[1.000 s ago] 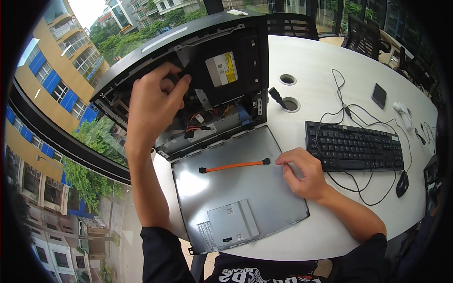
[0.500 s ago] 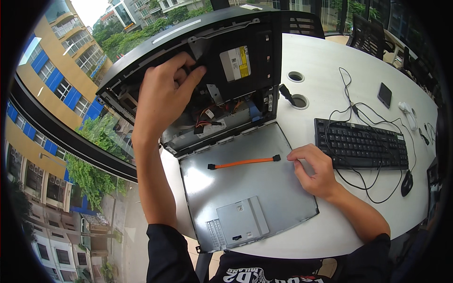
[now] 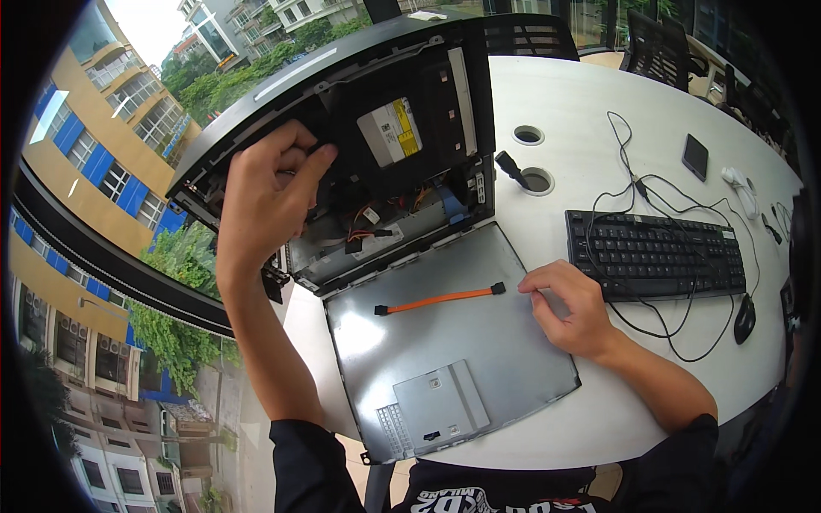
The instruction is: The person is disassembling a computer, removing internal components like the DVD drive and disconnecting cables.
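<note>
Nearest me, the grey sheet-metal side panel [image 3: 505, 350] lay flat, probably so it could double as a tray. My right hand [image 3: 569, 308] was over its right edge, fingers loosely curled and empty, maybe just parked; can't tell whether it touched the metal. Just beside those fingertips, on the panel, lay the short flat orange cable with black end connectors [image 3: 440, 298], likely put there to stay in sight. Right of that: small black mouse [image 3: 745, 319] and black full-size keyboard [image 3: 658, 256], thin black cords looped across it, seemingly shoved aside for room. Beyond the panel, the black box-shaped computer case [image 3: 481, 103] stood with its open side toward me, presumably for easy reach. My left hand [image 3: 269, 192] was at its upper left interior, fingers bent, thumb close to them; fingertips hard to make out, so can't tell whether they gripped or only steadied something. White-and-yellow label [image 3: 390, 132] inside, right of that hand. Farther off: black cable plug [image 3: 511, 168] leaning by a desk hole, dark slab phone [image 3: 695, 157], black mesh chair [image 3: 534, 38].
</note>
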`<state>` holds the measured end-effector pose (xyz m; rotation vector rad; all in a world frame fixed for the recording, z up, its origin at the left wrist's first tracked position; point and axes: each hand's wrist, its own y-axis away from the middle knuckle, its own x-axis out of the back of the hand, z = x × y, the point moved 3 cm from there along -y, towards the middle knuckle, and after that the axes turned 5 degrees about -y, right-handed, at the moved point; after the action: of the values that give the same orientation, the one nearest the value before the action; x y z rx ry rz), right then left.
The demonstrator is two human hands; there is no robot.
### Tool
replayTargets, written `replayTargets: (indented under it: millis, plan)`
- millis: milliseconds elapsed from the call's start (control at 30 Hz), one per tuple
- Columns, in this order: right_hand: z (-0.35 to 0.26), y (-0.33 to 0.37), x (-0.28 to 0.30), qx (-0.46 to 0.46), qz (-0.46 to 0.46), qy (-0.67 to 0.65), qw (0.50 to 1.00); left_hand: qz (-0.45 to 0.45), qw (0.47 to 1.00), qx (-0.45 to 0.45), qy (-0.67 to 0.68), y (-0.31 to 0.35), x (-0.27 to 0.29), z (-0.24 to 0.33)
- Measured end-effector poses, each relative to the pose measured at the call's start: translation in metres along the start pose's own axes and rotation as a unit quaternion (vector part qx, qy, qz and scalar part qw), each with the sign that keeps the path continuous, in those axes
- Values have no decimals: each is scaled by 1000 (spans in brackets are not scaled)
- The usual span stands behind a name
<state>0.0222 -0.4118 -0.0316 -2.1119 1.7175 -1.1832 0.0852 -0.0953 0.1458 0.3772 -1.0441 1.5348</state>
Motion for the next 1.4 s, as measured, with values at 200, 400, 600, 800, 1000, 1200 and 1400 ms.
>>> replayTargets:
  millis: [200, 400, 600, 800, 1000, 1200, 1400]
  plan:
    - [0, -1, -2, 10, 8, 13, 1000, 4, 1000, 17, -7, 1, 0, 3]
    - [-1, 0, -2, 10, 11, 11, 1000, 15, 999, 0, -28, 2, 0, 2]
    - [1, 0, -2, 15, 9, 11, 1000, 11, 999, 18, -26, 2, -1, 3]
    - [-1, -1, -1, 12, 8, 8, 1000, -1, 1000, 21, -16, 2, 1, 2]
    - [0, 0, -2, 15, 17, 6, 1000, -9, 999, 30, -6, 4, 0, 4]
    - [-1, 0, 0, 14, 22, 6, 1000, 15, 999, 44, -22, 7, -3, 9]
    - [1, 0, -1, 14, 19, 4, 1000, 58, 995, 34, -80, 11, -8, 19]
